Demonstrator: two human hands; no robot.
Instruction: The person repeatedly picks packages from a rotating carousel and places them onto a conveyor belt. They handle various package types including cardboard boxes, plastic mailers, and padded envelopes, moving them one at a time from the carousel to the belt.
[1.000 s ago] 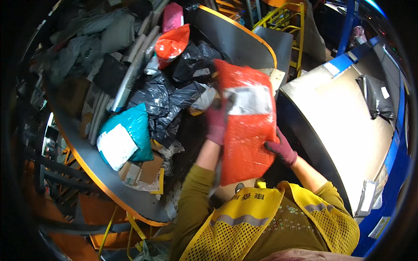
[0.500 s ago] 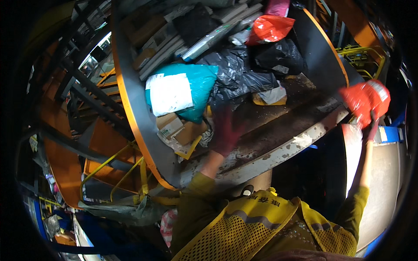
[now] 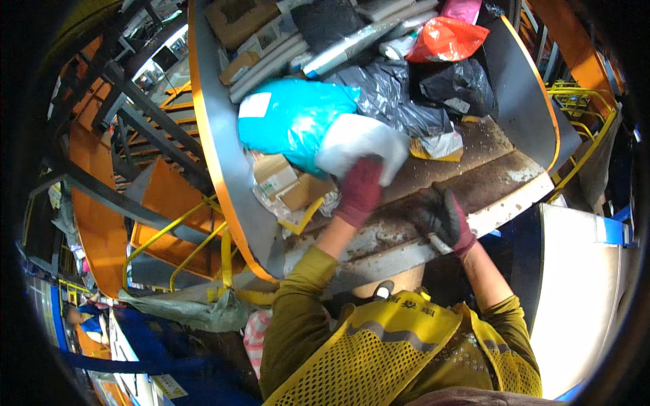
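Observation:
My left hand (image 3: 361, 191), in a maroon glove, grips the near edge of a whitish plastic parcel (image 3: 359, 143). The parcel is smeared by motion and overlaps a shiny turquoise mailer bag (image 3: 288, 116) on its left. My right hand (image 3: 441, 218), gloved in maroon with a dark palm side, is above the chute's worn front lip, its fingers curled. A short pale rod-like piece (image 3: 440, 244) shows at its lower side; whether the hand grips it is unclear. Small cardboard boxes (image 3: 276, 174) and a yellow-edged packet (image 3: 301, 218) are left of my left hand.
The grey chute has an orange rim (image 3: 211, 149). Farther back in it are black bags (image 3: 379, 84), a red bag (image 3: 448, 39) and flat grey packages (image 3: 271, 66). Yellow rails (image 3: 177, 242) stand at the left; a white-sided container (image 3: 575, 291) is at the right.
The red parcel has left my right hand, which has come inward from the far right to the chute lip. My left hand now has the whitish parcel, shifted rightward off the turquoise bag.

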